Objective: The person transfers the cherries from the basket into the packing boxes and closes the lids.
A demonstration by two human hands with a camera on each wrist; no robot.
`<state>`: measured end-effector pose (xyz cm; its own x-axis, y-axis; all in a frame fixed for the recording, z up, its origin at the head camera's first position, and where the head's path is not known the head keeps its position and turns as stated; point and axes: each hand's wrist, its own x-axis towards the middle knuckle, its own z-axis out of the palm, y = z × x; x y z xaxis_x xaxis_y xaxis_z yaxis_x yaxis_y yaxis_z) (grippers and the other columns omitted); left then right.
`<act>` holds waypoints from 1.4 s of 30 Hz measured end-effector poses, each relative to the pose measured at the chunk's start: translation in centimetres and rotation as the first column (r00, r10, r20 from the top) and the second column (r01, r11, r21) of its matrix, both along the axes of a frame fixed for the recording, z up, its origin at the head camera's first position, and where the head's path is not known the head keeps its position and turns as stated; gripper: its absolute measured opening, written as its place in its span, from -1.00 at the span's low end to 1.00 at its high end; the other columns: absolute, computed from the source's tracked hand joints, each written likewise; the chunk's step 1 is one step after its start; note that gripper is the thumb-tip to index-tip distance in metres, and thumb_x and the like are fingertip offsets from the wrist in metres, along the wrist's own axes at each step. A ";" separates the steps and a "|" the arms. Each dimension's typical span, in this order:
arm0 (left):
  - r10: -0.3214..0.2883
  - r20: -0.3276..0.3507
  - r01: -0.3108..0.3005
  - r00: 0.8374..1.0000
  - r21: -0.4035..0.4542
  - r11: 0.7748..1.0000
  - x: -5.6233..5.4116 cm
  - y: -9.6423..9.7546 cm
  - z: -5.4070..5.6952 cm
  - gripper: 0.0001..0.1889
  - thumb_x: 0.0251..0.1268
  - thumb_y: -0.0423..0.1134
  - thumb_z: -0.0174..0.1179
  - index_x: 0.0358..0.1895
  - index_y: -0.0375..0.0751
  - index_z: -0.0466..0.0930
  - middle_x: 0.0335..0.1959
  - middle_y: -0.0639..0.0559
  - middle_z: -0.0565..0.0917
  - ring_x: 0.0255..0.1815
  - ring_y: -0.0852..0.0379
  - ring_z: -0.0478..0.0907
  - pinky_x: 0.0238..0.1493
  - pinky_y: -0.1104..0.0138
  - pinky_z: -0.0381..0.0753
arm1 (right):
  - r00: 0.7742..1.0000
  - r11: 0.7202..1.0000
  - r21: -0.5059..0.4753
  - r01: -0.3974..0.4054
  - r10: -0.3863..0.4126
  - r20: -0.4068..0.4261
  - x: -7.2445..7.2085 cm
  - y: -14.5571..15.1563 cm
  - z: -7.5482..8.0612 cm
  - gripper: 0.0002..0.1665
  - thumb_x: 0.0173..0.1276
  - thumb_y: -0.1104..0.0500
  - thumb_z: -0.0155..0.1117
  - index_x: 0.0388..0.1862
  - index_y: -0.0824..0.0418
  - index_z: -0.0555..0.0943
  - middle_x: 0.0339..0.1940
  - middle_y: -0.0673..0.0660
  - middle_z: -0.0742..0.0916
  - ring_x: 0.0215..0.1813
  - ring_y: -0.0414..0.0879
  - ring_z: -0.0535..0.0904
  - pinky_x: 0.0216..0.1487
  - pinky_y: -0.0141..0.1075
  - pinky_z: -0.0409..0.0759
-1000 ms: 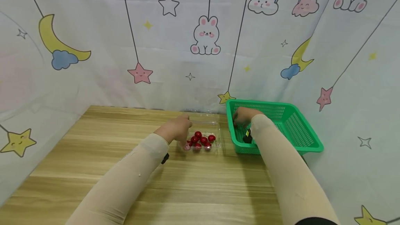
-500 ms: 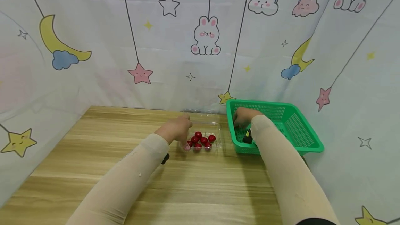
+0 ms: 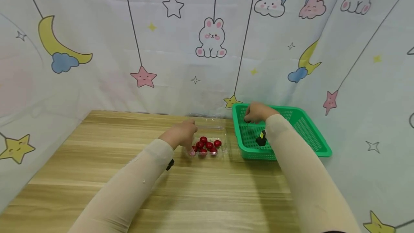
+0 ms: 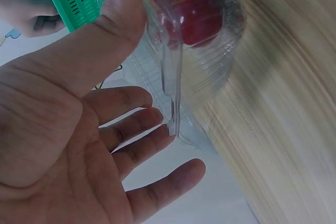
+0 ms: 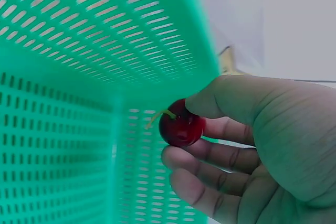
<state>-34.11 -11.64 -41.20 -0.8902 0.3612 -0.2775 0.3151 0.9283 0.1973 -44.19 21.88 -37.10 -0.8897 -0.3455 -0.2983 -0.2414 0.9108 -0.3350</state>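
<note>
Several red cherries (image 3: 209,145) lie in a clear plastic container (image 3: 225,140) near the back of the table. At its left side is my left hand (image 3: 181,133); in the left wrist view the thumb touches the container and the other fingers are spread loosely by its clear edge. Over the green basket (image 3: 237,132), my right hand (image 3: 260,112) pinches a dark red cherry (image 5: 181,124) between thumb and fingers. A short greenish stem sticks out from that cherry.
The slotted basket stands to the right of the container on the wooden table (image 3: 207,193). Behind both hangs a white cloth (image 3: 181,46) with cartoon prints. The container's clear lid (image 3: 208,121) leans open at the back.
My right hand has lifted slightly up and to the right within the basket, and the cherry in its fingers now shows. My left hand stays at the container.
</note>
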 end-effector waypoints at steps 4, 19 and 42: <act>-0.001 0.001 0.001 1.000 -0.002 1.000 -0.1 0.0 0.0 0.07 0.08 0.05 0.83 0.66 -0.26 0.53 0.87 -0.29 0.20 0.85 -0.33 0.24 0.73 -0.17 0.49 | 0.996 1.000 -0.027 -0.011 0.008 -0.093 0.5 -0.5 1.3 -0.74 0.64 0.20 0.27 -0.09 0.27 0.87 -0.19 0.20 0.87 -0.31 -0.04 0.63 -0.12 -0.10 0.70; 0.003 0.017 -0.003 1.000 -0.013 1.000 -0.2 0.0 -0.2 0.09 0.08 0.05 0.83 0.68 -0.25 0.52 0.90 -0.30 0.12 0.89 -0.35 0.15 0.75 -0.20 0.45 | 0.964 0.982 -0.040 -0.187 0.175 -0.200 4.7 -8.7 2.4 -0.69 0.68 0.15 0.34 0.24 0.23 0.82 0.18 0.21 0.87 0.18 0.11 0.81 0.27 0.06 0.82; -0.015 0.018 0.015 1.000 0.027 1.000 -0.4 -0.3 -0.3 0.10 0.10 0.03 0.82 0.70 -0.25 0.48 0.86 -0.29 0.20 0.85 -0.33 0.23 0.71 -0.16 0.51 | 0.905 0.921 0.279 -0.272 0.343 -0.252 6.4 -15.2 -5.7 -0.91 0.62 0.21 0.52 0.00 0.20 0.82 -0.12 0.11 0.86 -0.15 -0.03 0.77 -0.01 -0.12 0.85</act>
